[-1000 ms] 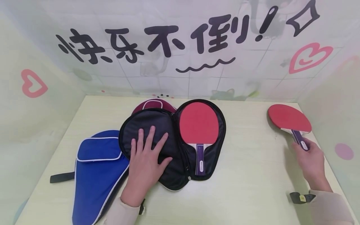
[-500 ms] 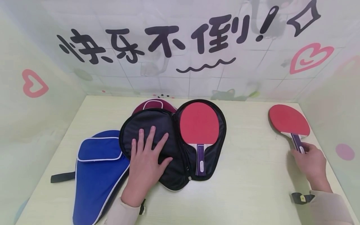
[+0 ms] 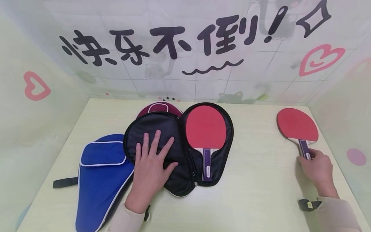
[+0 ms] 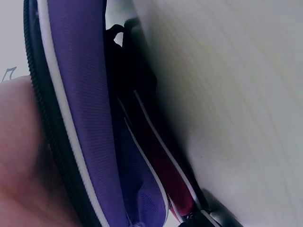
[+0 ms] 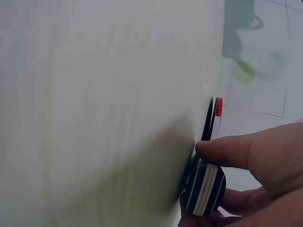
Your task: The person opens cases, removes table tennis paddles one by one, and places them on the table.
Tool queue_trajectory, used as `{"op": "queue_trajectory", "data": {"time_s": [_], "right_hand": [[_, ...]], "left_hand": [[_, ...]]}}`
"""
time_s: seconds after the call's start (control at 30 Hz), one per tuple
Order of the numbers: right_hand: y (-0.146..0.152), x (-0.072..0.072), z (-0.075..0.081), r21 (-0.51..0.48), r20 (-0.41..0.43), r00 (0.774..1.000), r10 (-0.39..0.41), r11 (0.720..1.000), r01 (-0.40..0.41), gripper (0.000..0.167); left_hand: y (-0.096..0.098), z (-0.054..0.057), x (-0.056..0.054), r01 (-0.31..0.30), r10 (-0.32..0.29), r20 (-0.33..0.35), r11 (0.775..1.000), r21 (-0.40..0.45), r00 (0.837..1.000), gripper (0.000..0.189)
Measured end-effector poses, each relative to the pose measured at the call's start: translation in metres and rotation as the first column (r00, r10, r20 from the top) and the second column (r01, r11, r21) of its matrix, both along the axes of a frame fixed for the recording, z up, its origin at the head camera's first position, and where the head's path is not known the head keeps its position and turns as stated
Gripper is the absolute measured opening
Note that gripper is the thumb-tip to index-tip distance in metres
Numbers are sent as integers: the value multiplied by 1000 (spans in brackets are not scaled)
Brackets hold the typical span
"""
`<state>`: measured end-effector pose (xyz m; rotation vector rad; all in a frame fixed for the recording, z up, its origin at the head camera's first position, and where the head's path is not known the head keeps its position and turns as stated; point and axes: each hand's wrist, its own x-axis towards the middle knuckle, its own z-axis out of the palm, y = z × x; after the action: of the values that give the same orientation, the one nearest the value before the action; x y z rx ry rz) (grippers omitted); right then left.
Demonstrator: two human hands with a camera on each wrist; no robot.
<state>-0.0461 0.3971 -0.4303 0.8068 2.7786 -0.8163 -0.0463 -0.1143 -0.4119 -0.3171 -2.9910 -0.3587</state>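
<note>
In the head view my left hand [image 3: 149, 169] rests with fingers spread on the black-lined flap of an opened table tennis bat case [image 3: 136, 129]. A red table tennis bat [image 3: 205, 127] with a purple handle lies in the case's right half. At the far right, my right hand [image 3: 318, 169] grips the handle of a second red bat [image 3: 297, 124], its blade pointing away. The right wrist view shows the striped butt of that bat's handle [image 5: 205, 189] between thumb and fingers, close to the table. Purple outer fabric of the case [image 4: 83, 94] fills the left wrist view beside my palm.
A blue bat case [image 3: 105, 180] with white piping and a black strap [image 3: 65, 182] lies at the left, partly under the opened case. Behind it, a maroon case [image 3: 143, 111] shows its top. A printed backdrop [image 3: 162, 87] stands along the table's back edge.
The bat in my right hand has turned slightly and shifted a little to the left and down. My left hand and the opened case stay in place.
</note>
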Motion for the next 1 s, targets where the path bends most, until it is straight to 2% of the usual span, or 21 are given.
{"op": "queue_trajectory", "data": {"time_s": [0.13, 0.23, 0.3, 0.37, 0.43, 0.53, 0.73, 0.8, 0.87, 0.93, 1.0], "right_hand": [[-7, 1, 3, 32, -14, 1000, 0, 999, 0, 65], [-22, 3, 9, 69, -79, 996, 40, 997, -34, 62], [-35, 2, 15, 80, -168, 979, 113, 992, -101, 57], [-51, 2, 22, 65, -229, 953, 200, 980, -190, 52], [-70, 2, 29, 39, -283, 916, 284, 958, -285, 47], [-104, 6, 37, -22, -298, 879, 372, 918, -396, 46], [-175, 21, 33, -148, -361, 801, 477, 819, -554, 34], [-195, 26, 29, -207, -355, 790, 500, 782, -588, 33], [-212, 29, 25, -247, -323, 788, 524, 757, -605, 32], [-225, 30, 21, -253, -285, 791, 541, 754, -606, 34], [-234, 30, 19, -227, -241, 797, 553, 766, -601, 37]], "left_hand": [[0, 0, 0, -1, 1, 5, 1000, -1, 1000, 82], [0, -1, 0, 0, 0, 6, 1000, -2, 1000, 82], [0, -1, 0, -1, 1, 4, 1000, -3, 1000, 83], [0, -1, 0, -3, 3, 2, 1000, -7, 1000, 83], [0, -1, 0, -5, 5, 1, 1000, -8, 1000, 83], [1, 0, 0, -4, 4, 1, 1000, -8, 1000, 83], [1, 1, 0, -4, 4, 0, 1000, -9, 1000, 83], [1, 1, 0, -6, 6, 1, 1000, -10, 1000, 83], [1, 1, 0, -6, 6, 3, 1000, -9, 1000, 83], [1, 0, 0, -6, 6, 5, 1000, -10, 1000, 83], [2, 0, 0, -5, 5, 6, 1000, -7, 1000, 83]]}}
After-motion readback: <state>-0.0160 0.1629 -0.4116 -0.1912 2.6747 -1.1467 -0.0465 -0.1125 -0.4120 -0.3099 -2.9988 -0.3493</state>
